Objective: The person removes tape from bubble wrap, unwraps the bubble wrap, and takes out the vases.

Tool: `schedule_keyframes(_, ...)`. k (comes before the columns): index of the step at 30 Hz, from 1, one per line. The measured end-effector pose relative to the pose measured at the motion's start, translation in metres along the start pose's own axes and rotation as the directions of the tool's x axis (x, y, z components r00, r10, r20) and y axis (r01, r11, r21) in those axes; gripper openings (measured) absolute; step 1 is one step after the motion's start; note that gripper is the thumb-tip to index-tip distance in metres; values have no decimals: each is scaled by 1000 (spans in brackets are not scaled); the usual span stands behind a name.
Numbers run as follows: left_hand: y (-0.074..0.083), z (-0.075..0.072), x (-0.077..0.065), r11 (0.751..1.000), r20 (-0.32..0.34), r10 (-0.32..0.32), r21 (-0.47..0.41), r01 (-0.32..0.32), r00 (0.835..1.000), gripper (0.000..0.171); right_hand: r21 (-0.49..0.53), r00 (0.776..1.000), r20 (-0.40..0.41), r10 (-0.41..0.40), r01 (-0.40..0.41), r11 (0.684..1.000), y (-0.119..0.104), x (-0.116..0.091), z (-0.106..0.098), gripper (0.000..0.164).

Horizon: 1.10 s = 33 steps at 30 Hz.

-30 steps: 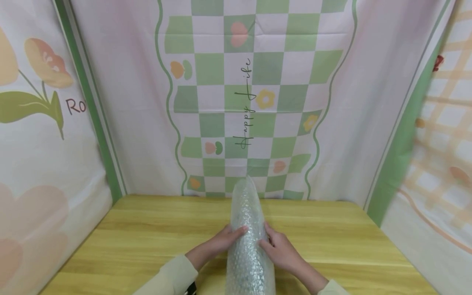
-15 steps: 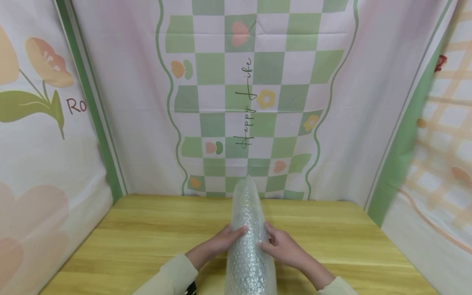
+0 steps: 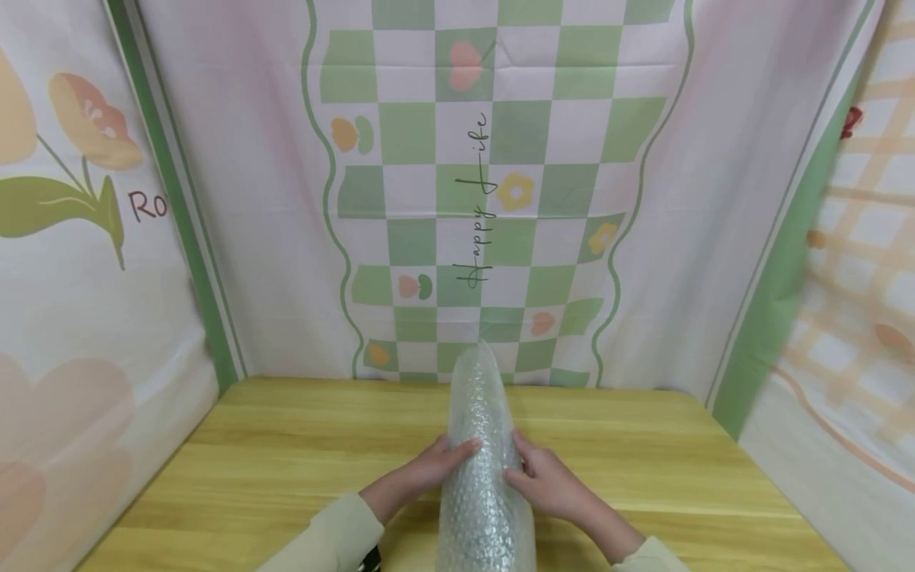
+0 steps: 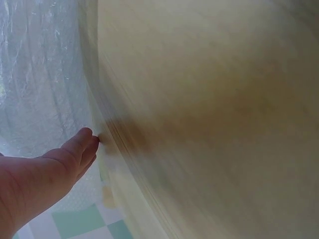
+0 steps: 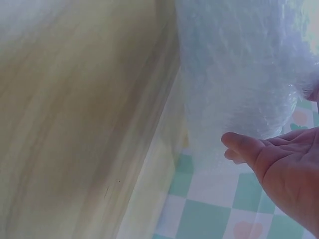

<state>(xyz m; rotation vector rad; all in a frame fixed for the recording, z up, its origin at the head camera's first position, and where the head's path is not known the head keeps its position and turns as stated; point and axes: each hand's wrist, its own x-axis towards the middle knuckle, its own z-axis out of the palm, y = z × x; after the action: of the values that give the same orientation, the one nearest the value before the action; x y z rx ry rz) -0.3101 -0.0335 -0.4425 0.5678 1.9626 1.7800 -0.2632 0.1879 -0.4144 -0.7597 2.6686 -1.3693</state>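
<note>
A long, clear roll of bubble wrap (image 3: 482, 512) points away from me over the table's middle, its near end cut off by the bottom of the head view. From the left, my left hand (image 3: 432, 463) grips it with the thumb across the top. My right hand (image 3: 549, 481) holds the opposite side, a little nearer to me, thumb on the upper face. In the left wrist view the left hand's fingers (image 4: 82, 147) lie along the bubble wrap (image 4: 40, 74). The right wrist view has the right hand (image 5: 284, 167) against the plastic (image 5: 234, 64). Whether anything is inside cannot be made out.
The wood-grain table (image 3: 300, 429) extends to both sides of the roll. Behind it hangs a checked green-and-white cloth (image 3: 407, 135), with printed cloth walls at left (image 3: 64, 318) and right (image 3: 858, 278). A small dark item (image 3: 370, 559) shows by the left cuff.
Both hands keep their hold and the roll stays almost in place. Only a very slight shift of the right hand and wrist shows.
</note>
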Motion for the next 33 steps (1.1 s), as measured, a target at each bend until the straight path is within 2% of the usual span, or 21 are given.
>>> schedule_keyframes(21, -1, -2, 2, 1000, -4, -20, -2, 20, 1000, 79, -41, 998, -51, 31, -33, 999, 0, 2, 4, 66)
schedule_keyframes(26, -1, -1, 2, 1000, -21, -25, 15, 25, 999, 79, -63, 995, -88, 46, -51, 997, 1, 4, 4, 58)
schedule_keyframes(31, -2, 0, 1, 999, -44, -16, 37, 17, 999, 75, -1, 985, -141, 103, -105, 995, 4, 3, 0, 48)
schedule_keyframes(33, -2, 0, 0, 999, -47, -12, 43, 14, 999, 74, 41, 985, -134, 106, -101, 994, 4, 2, -1, 49)
